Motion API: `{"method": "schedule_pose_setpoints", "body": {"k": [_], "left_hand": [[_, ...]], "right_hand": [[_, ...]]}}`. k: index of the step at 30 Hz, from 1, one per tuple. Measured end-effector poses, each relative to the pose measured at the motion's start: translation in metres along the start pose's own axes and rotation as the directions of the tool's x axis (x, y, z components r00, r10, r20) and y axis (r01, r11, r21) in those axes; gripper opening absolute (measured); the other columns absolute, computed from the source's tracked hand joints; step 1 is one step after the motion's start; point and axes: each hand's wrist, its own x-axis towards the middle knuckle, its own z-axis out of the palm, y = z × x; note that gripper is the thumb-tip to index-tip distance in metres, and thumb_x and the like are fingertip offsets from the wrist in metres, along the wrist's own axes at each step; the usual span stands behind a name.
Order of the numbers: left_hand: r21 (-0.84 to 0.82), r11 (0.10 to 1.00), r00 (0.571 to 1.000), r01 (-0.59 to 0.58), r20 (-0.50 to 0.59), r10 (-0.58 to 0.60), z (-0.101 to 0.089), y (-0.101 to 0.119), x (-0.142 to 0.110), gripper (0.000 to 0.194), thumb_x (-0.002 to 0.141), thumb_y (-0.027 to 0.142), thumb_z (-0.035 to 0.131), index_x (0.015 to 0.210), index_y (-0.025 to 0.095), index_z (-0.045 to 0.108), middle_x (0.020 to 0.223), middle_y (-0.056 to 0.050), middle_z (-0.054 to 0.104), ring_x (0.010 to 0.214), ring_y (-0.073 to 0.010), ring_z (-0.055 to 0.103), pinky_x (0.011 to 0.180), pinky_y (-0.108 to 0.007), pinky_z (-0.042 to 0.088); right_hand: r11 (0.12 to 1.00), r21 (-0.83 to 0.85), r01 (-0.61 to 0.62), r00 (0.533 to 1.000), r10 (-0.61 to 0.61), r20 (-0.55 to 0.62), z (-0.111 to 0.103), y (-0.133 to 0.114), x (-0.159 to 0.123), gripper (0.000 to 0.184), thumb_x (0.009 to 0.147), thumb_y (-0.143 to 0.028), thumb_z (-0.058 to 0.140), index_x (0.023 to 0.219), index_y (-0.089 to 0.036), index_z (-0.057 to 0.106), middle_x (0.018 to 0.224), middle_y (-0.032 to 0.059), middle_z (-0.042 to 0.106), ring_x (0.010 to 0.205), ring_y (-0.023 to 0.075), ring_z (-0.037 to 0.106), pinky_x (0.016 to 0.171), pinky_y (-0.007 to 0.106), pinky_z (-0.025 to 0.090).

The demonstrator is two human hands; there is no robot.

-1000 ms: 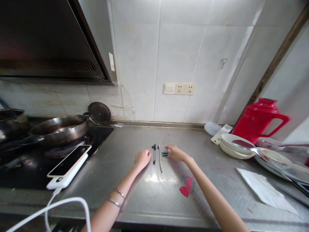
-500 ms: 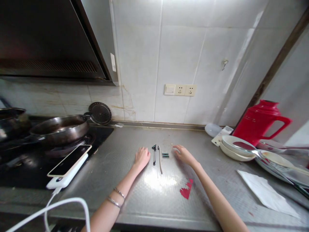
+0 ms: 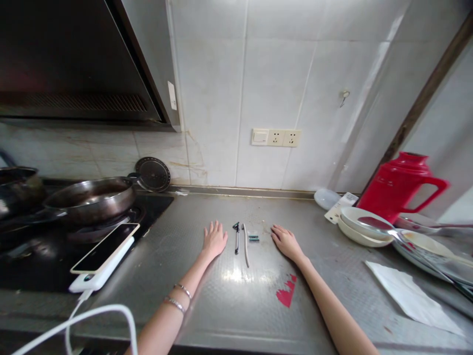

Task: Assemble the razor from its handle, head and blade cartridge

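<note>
My left hand [image 3: 214, 237] lies flat on the steel counter [image 3: 229, 296], fingers spread, holding nothing. My right hand [image 3: 286, 241] also rests palm down with fingers stretched out and nothing in it. Between them lie a dark pen-like part [image 3: 236, 237], a thin white rod [image 3: 245, 244] and a small dark green piece [image 3: 253, 237]. None of these touches either hand. Two bracelets sit on my left wrist.
A phone on a white power bank [image 3: 101, 251] with a white cable lies at the left by the stove and pan [image 3: 90, 197]. A red jug [image 3: 401, 185], stacked plates [image 3: 364, 224], a ladle and a white paper [image 3: 404, 291] are at the right. A red mark [image 3: 286, 294] is on the counter.
My right hand let go of the small green piece and slid right, now lying flat. My left hand went from curled to fingers spread flat.
</note>
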Motion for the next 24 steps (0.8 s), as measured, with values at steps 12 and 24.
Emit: {"method": "schedule_pose_setpoints", "body": {"k": [12,24], "left_hand": [[0.038,0.999,0.993,-0.035,-0.116,0.039,-0.007,0.006,-0.004,0.045,0.088,0.029,0.034,0.124,0.007,0.048,0.138,-0.018,0.040,0.129,-0.0291,0.031,0.102,-0.045,0.028],[-0.066,0.993,0.995,-0.102,0.007,0.103,-0.040,0.052,-0.002,0.030,0.086,0.034,0.042,0.092,0.016,0.065,0.096,-0.013,0.065,0.096,-0.0240,0.058,0.081,-0.033,0.042]], "right_hand": [[1.000,0.009,-0.015,1.000,0.015,-0.007,-0.005,-0.003,-0.001,0.041,0.089,-0.033,0.034,0.121,-0.021,0.056,0.133,0.0072,0.049,0.125,0.0194,0.040,0.102,0.037,0.029],[0.999,0.013,-0.029,0.999,0.029,-0.014,-0.007,-0.005,-0.002,0.040,0.088,-0.033,0.035,0.120,-0.022,0.057,0.132,0.0070,0.050,0.124,0.0202,0.042,0.100,0.038,0.030]]}}
